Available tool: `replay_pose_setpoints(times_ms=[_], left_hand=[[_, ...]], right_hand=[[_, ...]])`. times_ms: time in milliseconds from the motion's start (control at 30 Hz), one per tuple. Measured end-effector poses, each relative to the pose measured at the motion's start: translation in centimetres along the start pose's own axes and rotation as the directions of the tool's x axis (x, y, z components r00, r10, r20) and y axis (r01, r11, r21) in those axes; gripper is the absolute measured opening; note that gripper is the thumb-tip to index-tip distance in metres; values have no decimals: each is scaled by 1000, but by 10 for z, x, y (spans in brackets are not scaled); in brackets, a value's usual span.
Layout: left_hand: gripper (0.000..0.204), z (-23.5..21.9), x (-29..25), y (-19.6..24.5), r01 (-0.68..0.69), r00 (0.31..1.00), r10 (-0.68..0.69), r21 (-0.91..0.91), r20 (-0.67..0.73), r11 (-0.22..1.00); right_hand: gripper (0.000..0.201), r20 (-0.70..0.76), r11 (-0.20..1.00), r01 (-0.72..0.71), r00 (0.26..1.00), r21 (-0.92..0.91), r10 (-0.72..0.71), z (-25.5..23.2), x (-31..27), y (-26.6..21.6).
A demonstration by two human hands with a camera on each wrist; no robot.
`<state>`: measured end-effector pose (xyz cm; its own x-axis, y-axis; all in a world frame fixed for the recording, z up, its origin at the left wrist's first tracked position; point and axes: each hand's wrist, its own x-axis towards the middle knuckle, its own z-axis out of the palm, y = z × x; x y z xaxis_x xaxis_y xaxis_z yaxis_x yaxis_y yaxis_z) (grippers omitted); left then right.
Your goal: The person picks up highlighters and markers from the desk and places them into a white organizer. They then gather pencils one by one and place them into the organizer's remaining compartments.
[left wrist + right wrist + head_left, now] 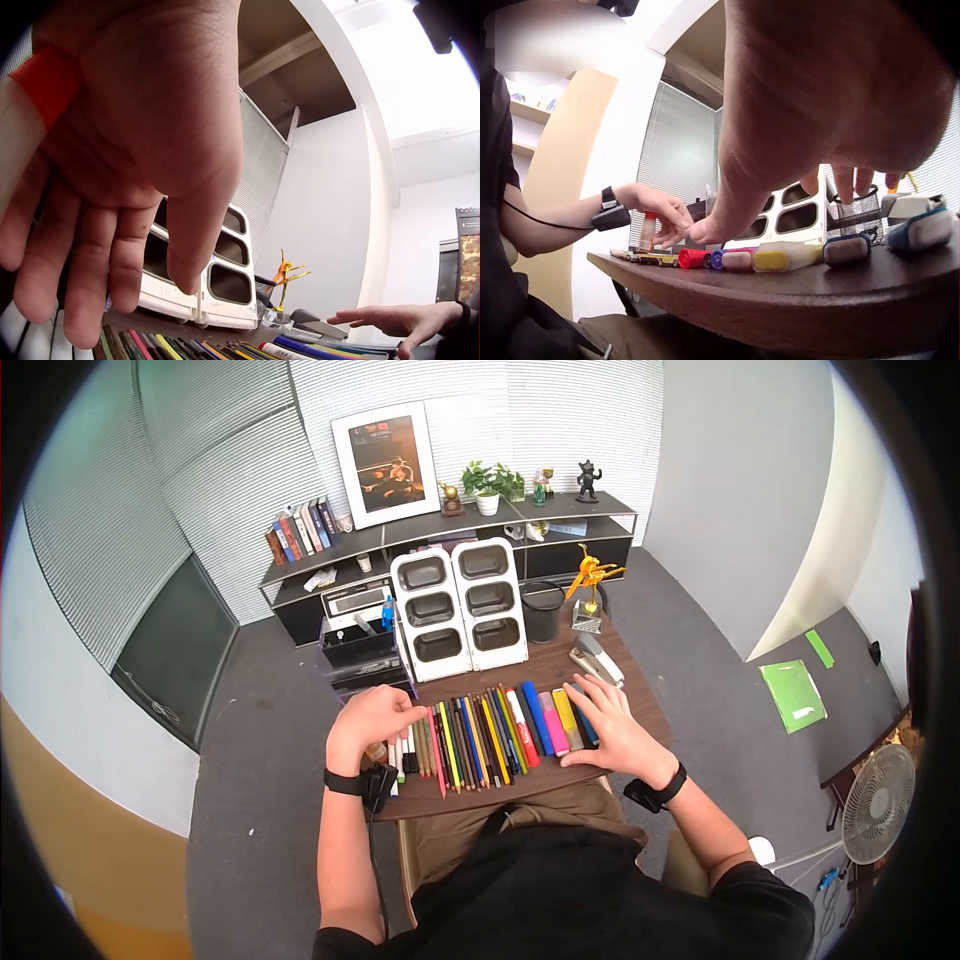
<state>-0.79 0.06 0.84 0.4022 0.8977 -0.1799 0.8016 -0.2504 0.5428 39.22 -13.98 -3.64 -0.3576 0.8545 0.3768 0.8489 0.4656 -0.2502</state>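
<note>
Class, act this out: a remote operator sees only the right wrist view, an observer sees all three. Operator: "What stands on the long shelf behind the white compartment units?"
Observer: The head view shows a framed picture there, and further right a potted plant in a white pot.
Operator: Anything beyond the work area, off to the person's right?
Observer: Yes, the head view shows a flat green item lying on another surface, and a fan nearer the person.
Operator: I can't make out the row between the left hand and the red-and-white marker. How is it laid out?
Observer: From above, many pencils in assorted colors lie side by side, roughly parallel.
</note>
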Motion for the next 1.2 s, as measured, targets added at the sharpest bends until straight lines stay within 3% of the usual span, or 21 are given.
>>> replay_pose_setpoints(times_ms=[67,233,433,500,633,867,933,967,1033,1200], left_hand=[[46,1,0,-2,-21,1000,22,8,-13,1000],[46,1,1,-2,-19,1000,19,28,-1,999],[45,2,-1,1,-4,1000,4,17,-11,1000],[45,2,0,1,-10,1000,10,37,-17,999],[44,2,-1,5,10,1000,-10,27,-5,1000],[43,3,0,4,1,1000,0,39,-23,999],[43,3,-1,3,-5,1000,7,44,-24,999],[43,3,-1,3,-5,1000,6,42,-22,999],[43,3,0,3,-7,1000,7,35,-21,999],[44,2,-1,2,6,1000,-6,14,-19,1000]], right_hand=[[125,38,1000,11,999,7,-11,-5,1,2],[125,55,1000,15,998,-23,-14,-8,-4,9],[101,132,986,-121,982,-111,135,-31,-14,8],[87,193,966,-252,946,-64,260,-38,-16,5],[73,150,925,-365,914,-109,378,-38,-22,2],[52,104,912,-372,914,-173,393,-35,-23,9],[45,-36,909,-370,928,-190,370,-38,-16,4],[45,-35,909,-369,929,-193,369,-39,-12,2],[35,-239,926,-334,927,-177,289,-41,-6,-1],[25,-448,971,-202,885,-125,127,-47,12,-11]])
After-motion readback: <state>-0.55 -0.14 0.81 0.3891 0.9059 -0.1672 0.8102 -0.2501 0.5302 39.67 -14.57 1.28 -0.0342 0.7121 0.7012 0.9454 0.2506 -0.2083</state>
